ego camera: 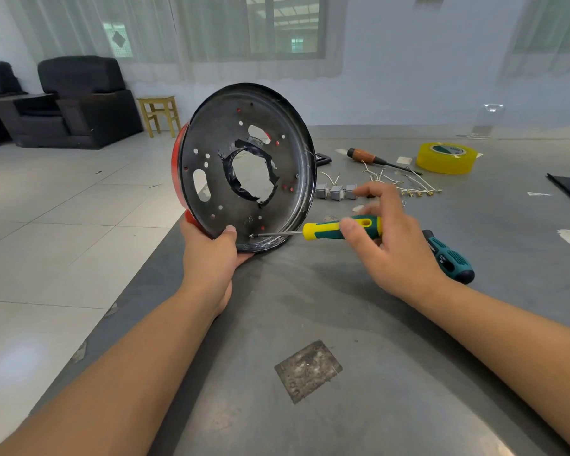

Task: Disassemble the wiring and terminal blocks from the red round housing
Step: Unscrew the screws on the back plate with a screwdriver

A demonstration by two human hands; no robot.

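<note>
My left hand [216, 248] grips the red round housing [244, 166] upright on its edge at the grey table's [343, 307] corner; my right hand [380, 238] pinches a yellow-green screwdriver [336, 229], tip at a low screw. Behind lie three grey terminal blocks [335, 191], loose wires [405, 184], one tape roll [446, 158], two more screwdrivers

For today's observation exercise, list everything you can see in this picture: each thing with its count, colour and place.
Round housing: one, red outside, black inside, on edge at the table's left side.
Screwdriver: one, yellow-green, tip at the housing's lower rim.
Terminal blocks: three, grey, behind the housing.
Wires: several, white, mid-table.
Wooden-handled screwdriver: one, far.
Tape roll: one, yellow, far right.
Teal tool: one, behind the right wrist.
Table: one, grey.
Left hand: holds the housing.
Right hand: holds the screwdriver.
</note>
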